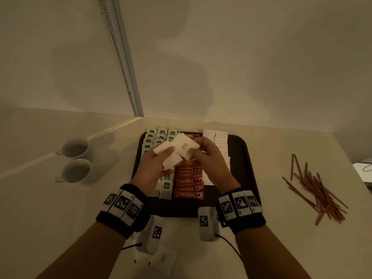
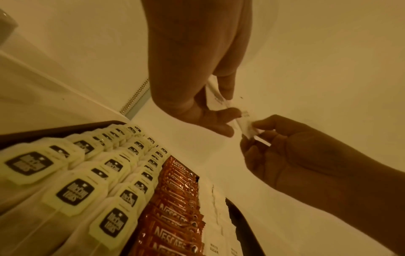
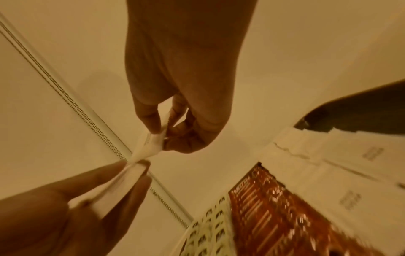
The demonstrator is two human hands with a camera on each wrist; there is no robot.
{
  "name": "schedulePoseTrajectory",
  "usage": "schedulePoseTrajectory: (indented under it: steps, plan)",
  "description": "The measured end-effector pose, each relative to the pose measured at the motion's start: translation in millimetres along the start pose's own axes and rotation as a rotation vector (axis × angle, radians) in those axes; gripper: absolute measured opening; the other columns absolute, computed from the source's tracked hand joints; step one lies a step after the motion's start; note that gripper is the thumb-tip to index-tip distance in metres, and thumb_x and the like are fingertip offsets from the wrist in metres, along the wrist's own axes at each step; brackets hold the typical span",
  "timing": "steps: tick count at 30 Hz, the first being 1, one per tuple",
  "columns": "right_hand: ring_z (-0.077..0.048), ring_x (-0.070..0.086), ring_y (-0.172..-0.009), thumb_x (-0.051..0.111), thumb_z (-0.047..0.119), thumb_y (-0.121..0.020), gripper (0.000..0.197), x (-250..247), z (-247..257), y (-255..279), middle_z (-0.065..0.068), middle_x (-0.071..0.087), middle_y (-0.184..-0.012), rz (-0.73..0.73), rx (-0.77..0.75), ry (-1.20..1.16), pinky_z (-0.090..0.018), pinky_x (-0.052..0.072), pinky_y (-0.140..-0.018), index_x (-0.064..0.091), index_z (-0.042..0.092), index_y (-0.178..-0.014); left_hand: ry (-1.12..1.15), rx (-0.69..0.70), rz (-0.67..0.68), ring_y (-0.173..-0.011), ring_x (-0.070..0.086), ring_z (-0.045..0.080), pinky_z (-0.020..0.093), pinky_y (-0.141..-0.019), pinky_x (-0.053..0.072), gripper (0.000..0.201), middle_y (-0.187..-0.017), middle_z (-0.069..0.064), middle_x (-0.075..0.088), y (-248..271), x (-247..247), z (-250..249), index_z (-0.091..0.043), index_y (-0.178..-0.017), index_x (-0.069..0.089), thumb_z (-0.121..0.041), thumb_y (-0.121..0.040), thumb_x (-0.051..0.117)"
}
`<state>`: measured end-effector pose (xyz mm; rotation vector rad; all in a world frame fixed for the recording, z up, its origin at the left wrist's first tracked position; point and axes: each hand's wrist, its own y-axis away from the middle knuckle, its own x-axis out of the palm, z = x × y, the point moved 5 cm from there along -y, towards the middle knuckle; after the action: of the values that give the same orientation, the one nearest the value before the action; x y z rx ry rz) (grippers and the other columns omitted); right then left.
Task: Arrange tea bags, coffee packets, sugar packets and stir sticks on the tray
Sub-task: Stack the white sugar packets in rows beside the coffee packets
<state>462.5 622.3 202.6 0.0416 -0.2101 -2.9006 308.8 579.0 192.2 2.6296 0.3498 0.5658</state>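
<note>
Above the black tray (image 1: pixel 242 154) my left hand (image 1: pixel 161 156) grips a small stack of white sugar packets (image 1: pixel 171 160). My right hand (image 1: pixel 196 151) pinches the top sugar packet (image 1: pixel 184 147) of that stack; the pinch shows in the right wrist view (image 3: pixel 156 138), and the left wrist view shows both hands on the packets (image 2: pixel 243 124). On the tray lie rows of tea bags (image 1: pixel 159 135) at the left, red coffee packets (image 1: pixel 188 182) in the middle and white sugar packets (image 1: pixel 220 137) at the right. Brown stir sticks (image 1: pixel 316 190) lie in a loose heap on the counter to the right.
Two white cups (image 1: pixel 76 148) (image 1: pixel 76 171) stand left of the tray. A few loose sugar packets (image 1: pixel 161 258) lie on the counter near its front edge, below my left wrist. A wall runs close behind the tray.
</note>
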Motion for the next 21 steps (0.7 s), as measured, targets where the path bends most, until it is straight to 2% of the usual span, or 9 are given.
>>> schedulePoseTrajectory:
  steps: [2, 4, 7, 10, 13, 15, 17, 19, 21]
  plan:
    - [-0.018, 0.062, -0.087, 0.050, 0.001, -0.088, 0.019, -6.2, 7.4, -3.4, -0.003, 0.063, -0.099, 0.012, 0.022, 0.035, -0.027, 0.054, -0.066, 0.060, 0.017, -0.092, -0.045, -0.032, 0.039, -0.082, 0.069, 0.023, 0.024, -0.049, 0.048, 0.017, -0.091, 0.005, 0.072, 3.2, 1.3, -1.7, -0.021, -0.105, 0.066, -0.029, -0.090, 0.062]
    - [-0.010, 0.061, -0.086, 0.050, 0.001, -0.087, 0.022, -10.1, 17.4, -5.6, 0.003, 0.062, -0.097, 0.048, -0.018, 0.175, -0.023, 0.053, -0.066, 0.062, 0.018, -0.095, -0.116, -0.042, 0.082, -0.078, 0.070, 0.023, 0.022, -0.044, 0.046, 0.017, -0.089, 0.004, 0.073, 5.1, 4.8, -2.4, -0.022, -0.102, 0.067, -0.032, -0.089, 0.063]
    - [0.004, 0.057, -0.076, 0.060, 0.001, -0.082, 0.032, -7.5, 30.7, -7.1, 0.013, 0.060, -0.090, 0.098, -0.132, 0.401, -0.014, 0.050, -0.067, 0.063, 0.019, -0.108, -0.267, -0.021, 0.121, -0.078, 0.071, 0.022, 0.020, -0.043, 0.045, 0.018, -0.093, 0.004, 0.073, 4.9, 9.6, -0.7, -0.020, -0.103, 0.067, -0.026, -0.086, 0.067]
    - [0.008, 0.061, -0.075, 0.063, 0.002, -0.083, 0.039, -6.1, 34.3, -10.4, 0.009, 0.065, -0.089, 0.092, -0.150, 0.348, -0.011, 0.049, -0.064, 0.058, 0.020, -0.116, -0.319, -0.034, 0.113, -0.079, 0.070, 0.019, 0.020, -0.044, 0.046, 0.021, -0.092, 0.004, 0.073, 3.1, 11.3, 3.7, -0.018, -0.105, 0.067, -0.019, -0.084, 0.070]
    - [-0.006, 0.065, -0.087, 0.066, 0.017, -0.086, 0.029, -11.4, 24.4, -9.7, 0.002, 0.067, -0.097, 0.042, -0.070, 0.241, -0.023, 0.056, -0.074, 0.059, 0.016, -0.114, -0.236, -0.040, 0.090, -0.073, 0.071, 0.018, 0.021, -0.044, 0.049, 0.024, -0.088, 0.004, 0.075, 2.6, 10.5, 6.1, -0.017, -0.106, 0.066, -0.016, -0.083, 0.071]
    - [-0.017, 0.067, -0.089, 0.068, 0.021, -0.084, 0.020, -10.2, 10.2, -4.7, -0.005, 0.068, -0.099, 0.065, 0.002, 0.205, -0.033, 0.057, -0.078, 0.062, 0.012, -0.100, -0.162, -0.030, 0.062, -0.071, 0.072, 0.019, 0.022, -0.045, 0.049, 0.025, -0.089, 0.005, 0.075, 2.3, 8.5, 6.7, -0.018, -0.108, 0.065, -0.016, -0.083, 0.070]
    - [-0.024, 0.067, -0.091, 0.067, 0.016, -0.085, 0.006, -7.3, 0.5, 1.2, -0.011, 0.068, -0.101, 0.083, 0.022, 0.159, -0.038, 0.057, -0.080, 0.061, 0.014, -0.086, -0.159, -0.021, 0.053, -0.070, 0.072, 0.018, 0.021, -0.046, 0.050, 0.026, -0.088, 0.004, 0.075, 2.6, 8.8, 7.3, -0.019, -0.109, 0.065, -0.015, -0.083, 0.070]
    - [-0.028, 0.066, -0.094, 0.063, 0.012, -0.087, 0.011, -10.2, -3.8, 4.1, -0.015, 0.066, -0.105, 0.058, 0.031, 0.101, -0.041, 0.057, -0.081, 0.057, 0.015, -0.079, -0.165, -0.032, 0.056, -0.069, 0.072, 0.016, 0.022, -0.049, 0.052, 0.022, -0.083, 0.001, 0.075, 3.3, 11.0, 9.4, -0.021, -0.106, 0.065, -0.015, -0.085, 0.069]
    - [-0.025, 0.067, -0.092, 0.060, 0.009, -0.089, 0.014, -22.3, -5.1, 5.5, -0.013, 0.064, -0.107, 0.007, 0.037, 0.061, -0.037, 0.059, -0.077, 0.053, 0.009, -0.077, -0.137, -0.073, 0.041, -0.076, 0.071, 0.018, 0.024, -0.051, 0.054, 0.016, -0.091, 0.004, 0.073, 2.5, 9.2, 12.1, -0.021, -0.105, 0.064, -0.016, -0.089, 0.064]
